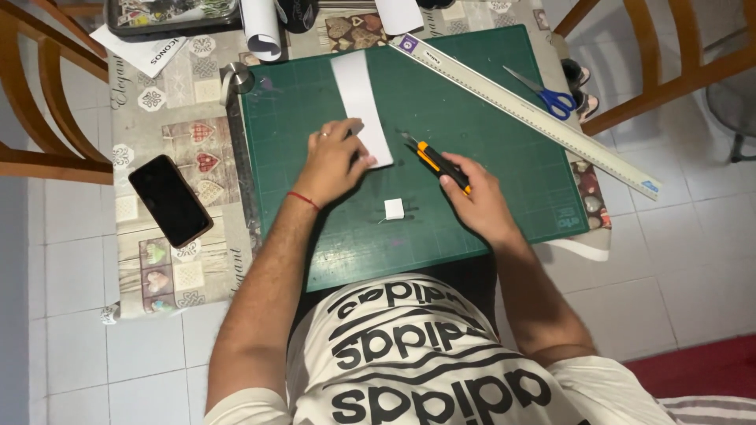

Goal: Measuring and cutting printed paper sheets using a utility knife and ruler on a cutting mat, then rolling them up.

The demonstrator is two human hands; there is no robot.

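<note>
1. My left hand (332, 160) lies flat on the near end of a long white paper strip (360, 102), fingers spread a little and pressing it down onto the green cutting mat (488, 149). It pins the paper rather than gripping it.
2. My right hand (480, 203) is wrapped around an orange and black utility knife (435, 161), fingers clamped on the handle, thumb along its side.
3. The knife points up and to the left, and its blade tip sits just beside the right edge of the strip, close to my left fingertips. I cannot tell whether the tip touches the paper.
4. The strip runs away from me across the left half of the mat, tilted slightly.
5. A small white paper piece (394, 208) lies on the mat between my two wrists, apart from the strip.
6. A long metal ruler (535, 118) lies slanted across the far right corner of the mat, well apart from the knife.
7. Blue-handled scissors (547, 94) rest beyond the ruler, near the table's right edge.
8. A black phone (170, 200) lies face up on the patterned tablecloth (173, 267), left of the mat.
9. A roll of white paper (261, 27) sits at the far edge of the table.
</note>
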